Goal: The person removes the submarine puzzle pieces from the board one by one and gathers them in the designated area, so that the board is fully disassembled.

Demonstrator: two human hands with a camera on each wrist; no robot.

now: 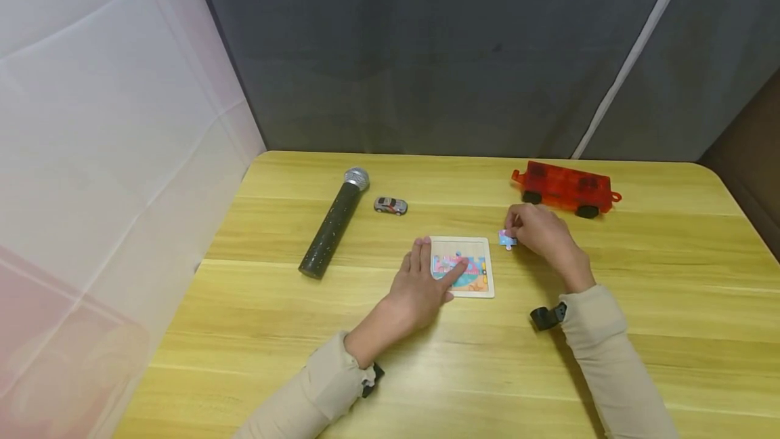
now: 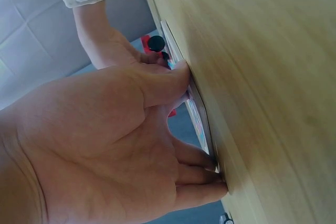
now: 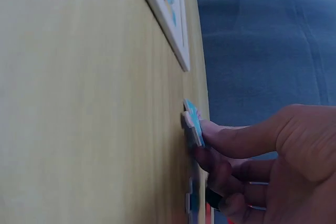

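A small jigsaw board (image 1: 492,266) with a pale wooden rim lies on the table, its lower part filled with a colourful picture and its upper part showing bare wood. My left hand (image 1: 417,293) rests against the board's left side. Its index finger presses on the picture, and the thumb touches the near edge. To the right of the board, my right hand (image 1: 544,232) pinches a blue and pink jigsaw piece (image 1: 506,240) between thumb and fingers. In the right wrist view this piece (image 3: 194,121) is tilted just above the table; more flat pieces (image 3: 192,198) lie partly hidden under the hand.
A black microphone (image 1: 334,229) with a silver head lies to the left on the wooden table (image 1: 256,330). A small toy car (image 1: 391,206) stands beyond the board. Behind my right hand is a red toy wagon (image 1: 567,187). Dark cloth (image 1: 426,53) hangs behind the table.
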